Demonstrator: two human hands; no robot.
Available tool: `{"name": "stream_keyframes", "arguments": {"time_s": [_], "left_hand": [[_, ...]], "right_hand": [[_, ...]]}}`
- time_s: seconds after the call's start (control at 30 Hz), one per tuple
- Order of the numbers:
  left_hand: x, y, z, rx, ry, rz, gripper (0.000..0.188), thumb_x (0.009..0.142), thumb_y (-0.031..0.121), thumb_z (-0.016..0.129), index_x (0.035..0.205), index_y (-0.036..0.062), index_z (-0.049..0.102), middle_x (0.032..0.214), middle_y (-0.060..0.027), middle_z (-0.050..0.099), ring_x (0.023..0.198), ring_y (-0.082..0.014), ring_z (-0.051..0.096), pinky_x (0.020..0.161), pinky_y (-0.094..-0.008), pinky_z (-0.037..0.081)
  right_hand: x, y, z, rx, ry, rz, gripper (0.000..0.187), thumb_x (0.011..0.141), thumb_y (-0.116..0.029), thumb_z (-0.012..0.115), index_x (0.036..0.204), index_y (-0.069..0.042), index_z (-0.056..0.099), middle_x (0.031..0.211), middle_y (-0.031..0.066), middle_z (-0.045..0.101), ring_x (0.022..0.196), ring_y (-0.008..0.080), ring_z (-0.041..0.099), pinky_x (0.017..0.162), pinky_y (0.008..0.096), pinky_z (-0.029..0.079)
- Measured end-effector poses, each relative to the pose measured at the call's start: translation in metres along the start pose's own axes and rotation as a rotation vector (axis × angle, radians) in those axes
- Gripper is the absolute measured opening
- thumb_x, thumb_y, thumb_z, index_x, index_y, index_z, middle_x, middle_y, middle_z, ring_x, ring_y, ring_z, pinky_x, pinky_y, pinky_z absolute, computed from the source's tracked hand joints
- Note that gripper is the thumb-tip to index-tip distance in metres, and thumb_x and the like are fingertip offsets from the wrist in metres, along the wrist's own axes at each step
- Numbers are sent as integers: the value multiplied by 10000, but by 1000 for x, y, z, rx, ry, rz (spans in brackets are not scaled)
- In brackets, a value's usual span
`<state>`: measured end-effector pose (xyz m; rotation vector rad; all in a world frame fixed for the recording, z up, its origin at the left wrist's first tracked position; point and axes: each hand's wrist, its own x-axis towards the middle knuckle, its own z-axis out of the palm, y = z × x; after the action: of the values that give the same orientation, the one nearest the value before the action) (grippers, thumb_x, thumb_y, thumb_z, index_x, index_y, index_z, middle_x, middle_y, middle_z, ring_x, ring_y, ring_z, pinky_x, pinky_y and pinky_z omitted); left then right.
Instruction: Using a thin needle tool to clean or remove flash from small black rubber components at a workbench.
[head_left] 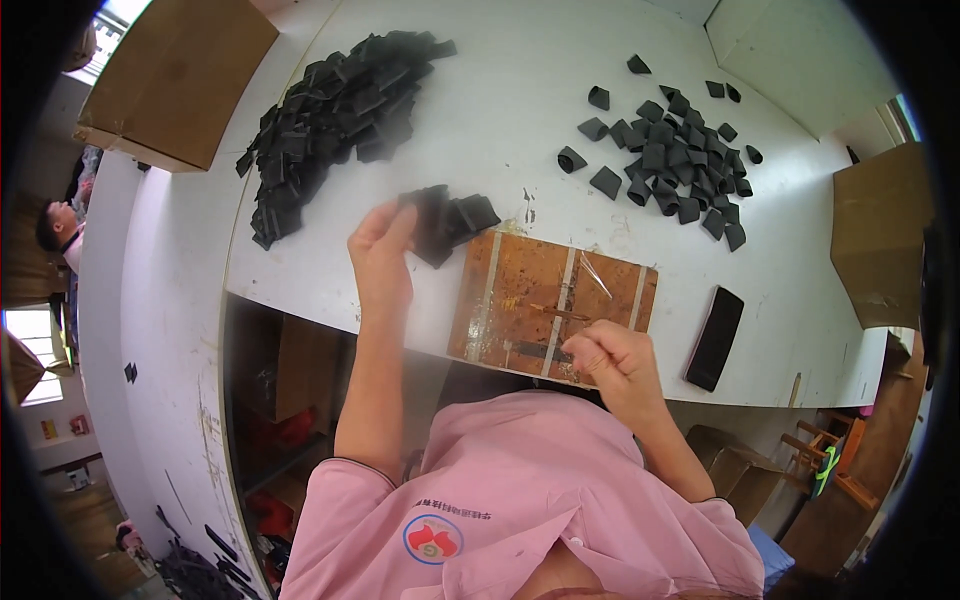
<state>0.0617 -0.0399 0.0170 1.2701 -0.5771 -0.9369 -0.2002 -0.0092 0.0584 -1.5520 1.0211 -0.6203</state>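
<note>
My left hand (380, 245) is closed on the edge of some flat black pieces (432, 225), perhaps fabric or rubber, just left of a brown board. More than one piece overlaps there, and how many the fingers grip is hidden. Pale tape strips run across the brown board (510, 270), and a thin brown stick-like tool (558, 312) lies on it. Over the board's near right corner, my right hand (615, 365) has its fingers pressed together. Whatever they may hold is too small to make out. A dark flat strip (535, 350) lies on the board beside that hand.
A large heap of flat black pieces (340, 110) lies at the far left. Short black tube-like pieces (680, 155) are scattered at the far right. A dark phone (715, 338) rests right of the board. Cardboard boxes (185, 75) flank the white table (500, 120). Another person (62, 225) is at far left.
</note>
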Motion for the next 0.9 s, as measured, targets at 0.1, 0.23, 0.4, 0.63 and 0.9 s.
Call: {"name": "stream_keyframes", "arguments": {"time_s": [0.1,0.23,0.4,0.63,0.9], "left_hand": [[-64,16,24,-571,-218,-344,104,824,64,538,917,19,544,828,-68,562,710,-135,525,606,-247,415],[-106,10,29,-513,-399,-524,113,820,58,538,929,27,543,854,-68,543,763,-132,524,654,-250,447],[-128,14,53,-91,-86,-179,146,807,79,550,923,-8,537,815,-53,548,713,-101,509,652,-211,412],[-130,27,55,-105,-255,-277,150,762,86,607,869,-8,557,787,-23,570,724,-76,523,607,-194,407],[-128,16,58,67,-274,-214,73,759,25,595,819,-6,569,731,-21,592,651,-90,552,564,-215,430]], "right_hand": [[5,-18,27,-104,59,-265,111,760,-70,601,823,15,564,673,98,549,544,182,540,485,260,421],[5,-30,40,-104,249,-256,98,725,-59,626,783,-2,570,663,97,530,535,222,531,463,291,415],[4,-15,30,-542,477,-551,108,634,-29,632,714,-16,560,623,61,477,527,193,505,437,292,408],[-5,-11,21,-828,465,-703,163,584,-51,624,727,-8,558,604,44,450,531,186,486,424,281,386],[-6,-14,18,-383,406,-455,180,683,-102,646,816,2,584,688,64,502,606,210,529,481,293,427]]}}
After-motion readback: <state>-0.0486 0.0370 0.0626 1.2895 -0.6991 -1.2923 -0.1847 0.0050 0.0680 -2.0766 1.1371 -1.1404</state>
